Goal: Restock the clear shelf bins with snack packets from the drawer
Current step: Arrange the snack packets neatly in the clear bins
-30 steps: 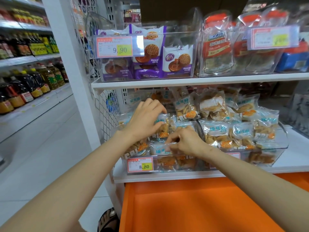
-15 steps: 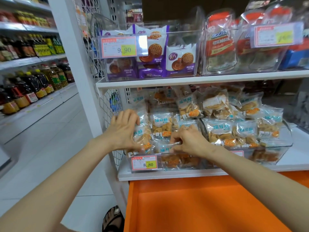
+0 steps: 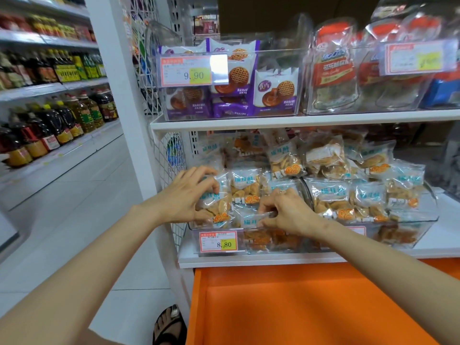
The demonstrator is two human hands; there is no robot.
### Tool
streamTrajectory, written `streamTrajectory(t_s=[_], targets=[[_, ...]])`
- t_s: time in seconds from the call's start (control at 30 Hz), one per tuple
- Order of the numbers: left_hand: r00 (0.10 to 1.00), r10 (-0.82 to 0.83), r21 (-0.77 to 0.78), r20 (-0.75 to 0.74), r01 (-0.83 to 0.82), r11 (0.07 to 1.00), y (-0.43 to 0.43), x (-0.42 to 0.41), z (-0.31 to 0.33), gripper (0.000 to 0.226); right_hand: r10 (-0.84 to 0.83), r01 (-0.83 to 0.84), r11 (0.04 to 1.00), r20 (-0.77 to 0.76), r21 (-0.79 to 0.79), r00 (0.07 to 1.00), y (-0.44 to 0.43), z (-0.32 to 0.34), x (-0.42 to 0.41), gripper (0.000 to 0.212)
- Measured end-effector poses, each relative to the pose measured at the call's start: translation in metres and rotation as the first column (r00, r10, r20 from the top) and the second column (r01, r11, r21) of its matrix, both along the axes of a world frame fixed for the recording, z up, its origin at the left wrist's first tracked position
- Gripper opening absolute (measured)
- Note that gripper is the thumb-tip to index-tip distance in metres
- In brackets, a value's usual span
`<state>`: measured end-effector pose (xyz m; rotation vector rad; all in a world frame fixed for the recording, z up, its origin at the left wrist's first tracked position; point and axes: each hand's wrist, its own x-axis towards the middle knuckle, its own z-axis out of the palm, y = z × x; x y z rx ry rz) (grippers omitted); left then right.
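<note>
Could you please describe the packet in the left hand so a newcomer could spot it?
Above the orange drawer, the lower shelf holds a bin with an 8.80 tag. The packet stands at its left end, clear with blue lettering and an orange swirl. Its neighbours look alike, but only this one is in the left hand; the right hand pinches the front packet.

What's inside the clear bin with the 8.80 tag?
Clear snack packets heaped above the bin rim; left hand and right hand each grip one. The price tag and hands hide some.
</note>
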<state>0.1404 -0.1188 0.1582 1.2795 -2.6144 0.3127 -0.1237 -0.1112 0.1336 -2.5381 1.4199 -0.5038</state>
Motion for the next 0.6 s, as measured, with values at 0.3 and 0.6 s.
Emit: streamTrajectory(t_s=[0.3,0.6], targets=[[0.998,-0.038,-0.090,-0.052,0.033,0.995,0.006,0.000,-0.006,0.062,-0.096,0.018,0.977,0.364,0.212,0.926,0.000,0.020,-0.001,0.016],[0.989,-0.141,-0.190,-0.036,0.131,0.973,0.006,-0.031,-0.003,0.049,-0.155,0.056,0.982,0.605,0.180,0.781,0.006,0.053,-0.028,0.018]])
